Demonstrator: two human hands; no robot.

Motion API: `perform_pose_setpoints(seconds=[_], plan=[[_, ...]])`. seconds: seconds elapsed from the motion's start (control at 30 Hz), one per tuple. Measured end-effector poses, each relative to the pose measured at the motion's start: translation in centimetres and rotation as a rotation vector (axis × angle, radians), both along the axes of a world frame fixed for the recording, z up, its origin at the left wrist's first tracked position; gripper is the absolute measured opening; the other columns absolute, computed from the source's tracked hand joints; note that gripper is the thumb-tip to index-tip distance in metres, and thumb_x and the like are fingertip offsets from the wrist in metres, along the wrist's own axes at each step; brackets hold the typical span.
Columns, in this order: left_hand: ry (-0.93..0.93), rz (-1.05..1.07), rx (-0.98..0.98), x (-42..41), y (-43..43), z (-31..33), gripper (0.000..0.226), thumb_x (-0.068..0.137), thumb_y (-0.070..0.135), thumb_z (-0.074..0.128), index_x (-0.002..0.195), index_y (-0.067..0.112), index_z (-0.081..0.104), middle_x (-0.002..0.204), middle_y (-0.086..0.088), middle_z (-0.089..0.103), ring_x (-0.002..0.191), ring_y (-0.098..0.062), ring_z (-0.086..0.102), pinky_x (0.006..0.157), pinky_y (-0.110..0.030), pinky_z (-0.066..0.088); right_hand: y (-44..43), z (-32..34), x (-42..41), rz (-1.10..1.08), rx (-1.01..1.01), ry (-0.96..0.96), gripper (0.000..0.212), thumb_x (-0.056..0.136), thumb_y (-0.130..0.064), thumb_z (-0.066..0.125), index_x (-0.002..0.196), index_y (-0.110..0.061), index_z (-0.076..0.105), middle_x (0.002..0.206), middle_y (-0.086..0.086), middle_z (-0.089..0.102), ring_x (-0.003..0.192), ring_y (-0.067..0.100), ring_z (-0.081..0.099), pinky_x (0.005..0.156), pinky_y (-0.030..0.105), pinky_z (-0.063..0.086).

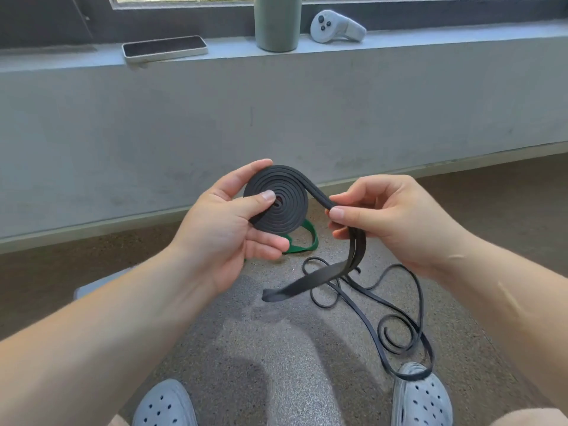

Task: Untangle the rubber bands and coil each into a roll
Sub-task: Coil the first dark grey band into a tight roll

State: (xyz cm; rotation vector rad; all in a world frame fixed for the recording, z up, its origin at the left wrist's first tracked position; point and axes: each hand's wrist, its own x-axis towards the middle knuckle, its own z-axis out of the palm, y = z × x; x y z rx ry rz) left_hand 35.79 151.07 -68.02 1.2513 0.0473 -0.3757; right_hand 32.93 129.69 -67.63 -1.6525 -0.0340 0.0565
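Black band (278, 204) half coiled, tail dangling; green band (314, 239) behind

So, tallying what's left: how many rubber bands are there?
3. A wide black band, part-coiled, held in the left hand and right hand; a thin black band loose on the floor; a green band on the floor behind the left hand. Others may be hidden.

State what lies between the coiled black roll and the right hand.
In the head view, a doubled stretch of the black band bridges them, running from the roll, which the left hand holds, to the right hand's pinch.
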Motion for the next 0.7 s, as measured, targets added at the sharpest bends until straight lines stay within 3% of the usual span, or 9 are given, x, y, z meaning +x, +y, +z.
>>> perform_pose_setpoints(seconds=[0.13,0.23,0.53,0.7], plan=[[0.013,0.024,-0.031,-0.4,-0.3,0.0,0.038,0.097,0.008,0.059,0.121,0.035,0.067,0.079,-0.002,0.075,0.041,-0.028,0.062,0.039,-0.028,0.052,1.6,-0.9,-0.6,-0.044,0.052,0.019,0.008,0.081,0.003,0.075,0.08,-0.001,0.068,0.082,0.025,0.071,0.074,0.028,0.067,0.07,0.04,0.063],[0.032,0.033,-0.061,-0.5,-0.4,-0.1,0.038,0.097,0.009,0.059,0.122,0.036,0.066,0.08,-0.002,0.074,0.042,-0.028,0.062,0.039,-0.028,0.052,2.4,-1.2,-0.8,-0.096,0.094,0.017,0.01,0.081,0.002,0.075,0.079,-0.003,0.067,0.079,0.02,0.07,0.071,0.025,0.068,0.065,0.035,0.061],[0.005,0.03,-0.042,0.0,0.4,0.5,0.038,0.095,0.008,0.059,0.121,0.035,0.067,0.085,-0.003,0.074,0.038,-0.025,0.06,0.035,-0.026,0.049,2.2,-0.1,-0.8,-0.129,0.132,-0.001,0.013,0.084,0.002,0.072,0.076,-0.008,0.068,0.077,0.016,0.065,0.068,0.023,0.064,0.067,0.043,0.062],[0.029,0.03,-0.065,-0.3,0.4,0.8,0.037,0.096,0.008,0.059,0.119,0.036,0.068,0.084,-0.003,0.073,0.037,-0.024,0.058,0.035,-0.025,0.047,2.8,-0.2,-1.0,-0.074,0.11,0.032,0.014,0.084,0.002,0.073,0.075,-0.007,0.066,0.081,0.021,0.068,0.069,0.023,0.067,0.064,0.04,0.062]])
